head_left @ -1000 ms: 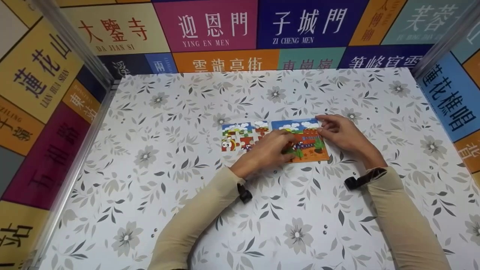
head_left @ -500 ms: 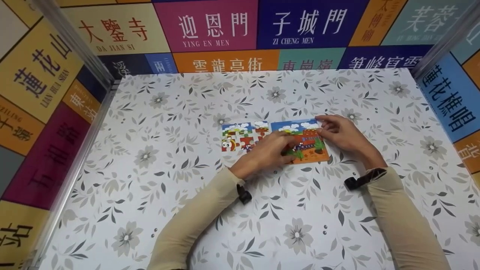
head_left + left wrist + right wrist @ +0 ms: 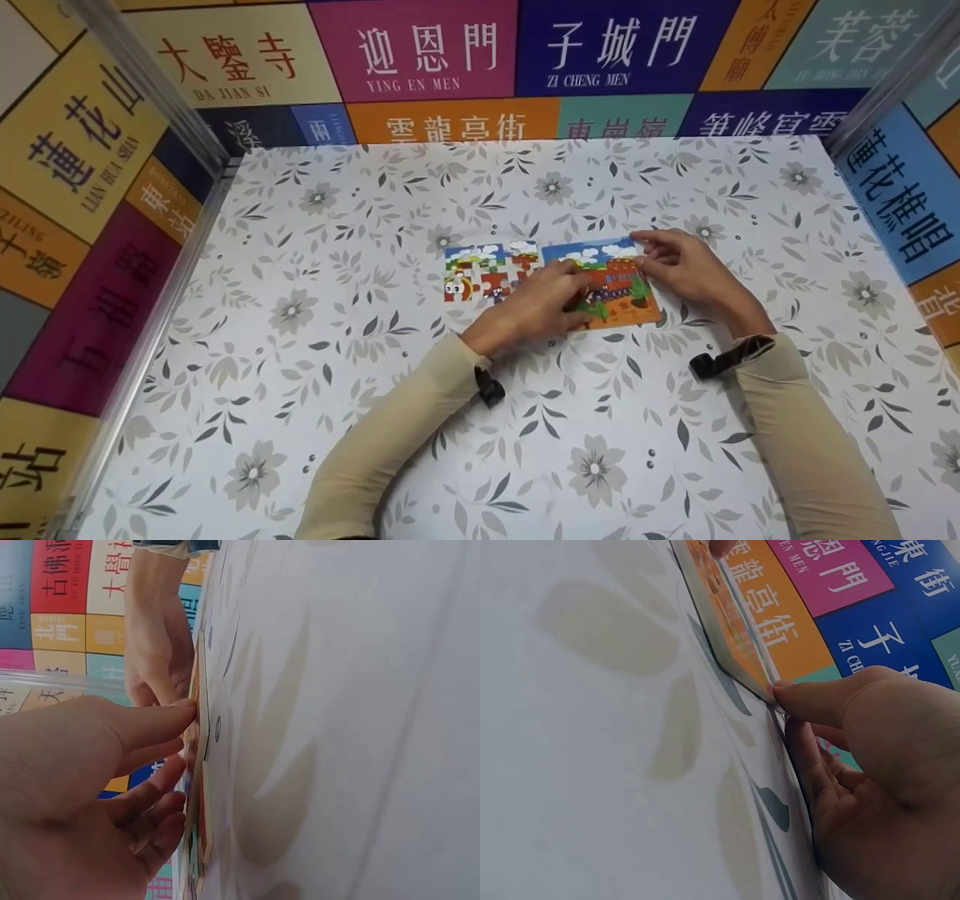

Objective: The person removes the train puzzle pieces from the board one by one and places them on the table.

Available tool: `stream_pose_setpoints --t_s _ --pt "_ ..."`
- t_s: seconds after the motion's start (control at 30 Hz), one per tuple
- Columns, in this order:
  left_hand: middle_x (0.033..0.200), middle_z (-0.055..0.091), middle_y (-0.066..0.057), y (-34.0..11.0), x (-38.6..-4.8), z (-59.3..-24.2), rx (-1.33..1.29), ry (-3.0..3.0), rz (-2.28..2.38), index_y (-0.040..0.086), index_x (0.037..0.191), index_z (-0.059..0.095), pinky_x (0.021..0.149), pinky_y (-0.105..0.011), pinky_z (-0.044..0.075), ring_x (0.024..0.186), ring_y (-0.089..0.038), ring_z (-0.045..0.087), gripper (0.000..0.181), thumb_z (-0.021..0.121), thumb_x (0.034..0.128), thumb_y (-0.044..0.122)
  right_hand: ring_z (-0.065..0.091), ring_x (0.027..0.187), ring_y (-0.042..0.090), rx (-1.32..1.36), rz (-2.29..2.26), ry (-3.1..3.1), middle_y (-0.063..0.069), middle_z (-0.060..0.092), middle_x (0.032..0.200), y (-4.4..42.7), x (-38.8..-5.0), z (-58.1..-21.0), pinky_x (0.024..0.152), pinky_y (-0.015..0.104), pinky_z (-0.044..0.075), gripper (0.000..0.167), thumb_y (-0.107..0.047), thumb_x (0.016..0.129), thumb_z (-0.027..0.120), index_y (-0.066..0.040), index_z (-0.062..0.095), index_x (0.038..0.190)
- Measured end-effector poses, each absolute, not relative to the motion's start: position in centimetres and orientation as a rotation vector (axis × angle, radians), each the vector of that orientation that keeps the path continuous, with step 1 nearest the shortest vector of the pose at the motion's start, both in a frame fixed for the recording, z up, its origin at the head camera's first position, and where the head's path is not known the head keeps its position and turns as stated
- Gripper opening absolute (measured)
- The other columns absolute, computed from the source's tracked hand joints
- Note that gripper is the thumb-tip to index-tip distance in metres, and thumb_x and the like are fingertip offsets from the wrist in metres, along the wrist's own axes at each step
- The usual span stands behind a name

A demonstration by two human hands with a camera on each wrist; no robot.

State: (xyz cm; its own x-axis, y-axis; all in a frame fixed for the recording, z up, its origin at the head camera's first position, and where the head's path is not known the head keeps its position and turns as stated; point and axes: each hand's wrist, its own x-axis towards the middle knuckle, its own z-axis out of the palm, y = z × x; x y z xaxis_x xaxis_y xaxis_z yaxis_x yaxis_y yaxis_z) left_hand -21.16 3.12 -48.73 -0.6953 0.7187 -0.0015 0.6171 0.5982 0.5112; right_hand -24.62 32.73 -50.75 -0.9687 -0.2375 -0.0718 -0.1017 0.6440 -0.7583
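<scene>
A flat picture board (image 3: 621,259) lies on the table, printed with sky, clouds, red shapes and green plants on orange ground. My left hand (image 3: 544,300) rests over its left part, fingers slightly bent and hiding that side. In the left wrist view, the left thumb (image 3: 169,720) touches the board (image 3: 201,697), and the other fingers lie loosely curled beside it. At the board's right edge, my right hand (image 3: 686,266) touches with thumb and forefinger. Just left of the board is a similar picture of jigsaw pieces (image 3: 480,274) with pale gaps, partly covered by the left hand.
The table (image 3: 450,450) has a white cover with grey flowers and leaves. Coloured panels (image 3: 427,49) with large characters stand along the back and both sides. Each sleeve (image 3: 397,420) carries a dark wrist strap (image 3: 489,386).
The picture board has turned very slightly, its near edge shifting a little toward me. Both hands stay almost in the same place on it.
</scene>
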Motion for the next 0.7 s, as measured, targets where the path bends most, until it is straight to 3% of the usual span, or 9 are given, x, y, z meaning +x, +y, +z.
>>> stream_pose_setpoints --t_s 0.2,0.47,0.7 --pt "0.147 0.058 -0.003 4.0 -20.8 -48.6 1.042 2.663 0.675 0.024 0.155 0.059 0.113 -0.041 0.046 0.134 -0.022 0.052 0.056 0.073 0.1044 0.043 0.066 0.107 0.015 -0.272 -1.208 2.71 0.014 0.068 0.124 32.6 -24.7 -50.7 0.091 0.009 0.05 0.051 -0.023 0.106 0.072 -0.016 0.061 0.155" --pt "0.159 0.055 -0.004 5.1 -20.6 -48.6 1.038 2.655 0.656 0.022 0.157 0.057 0.125 -0.048 0.038 0.15 -0.025 0.047 0.056 0.072 0.1057 0.037 0.065 0.106 0.01 -0.288 -1.208 2.704 0.014 0.065 0.128 32.6 -24.7 -50.7 0.091 0.008 0.05 0.052 -0.022 0.106 0.071 -0.015 0.059 0.156" --pt "0.157 0.056 -0.005 5.5 -20.5 -48.6 0.998 2.639 0.699 0.022 0.156 0.058 0.126 -0.047 0.037 0.148 -0.026 0.046 0.054 0.073 0.1049 0.033 0.063 0.101 0.013 -0.398 -1.226 2.715 0.02 0.067 0.124 32.6 -24.7 -50.6 0.086 0.009 0.049 0.053 -0.015 0.106 0.071 -0.011 0.058 0.157"
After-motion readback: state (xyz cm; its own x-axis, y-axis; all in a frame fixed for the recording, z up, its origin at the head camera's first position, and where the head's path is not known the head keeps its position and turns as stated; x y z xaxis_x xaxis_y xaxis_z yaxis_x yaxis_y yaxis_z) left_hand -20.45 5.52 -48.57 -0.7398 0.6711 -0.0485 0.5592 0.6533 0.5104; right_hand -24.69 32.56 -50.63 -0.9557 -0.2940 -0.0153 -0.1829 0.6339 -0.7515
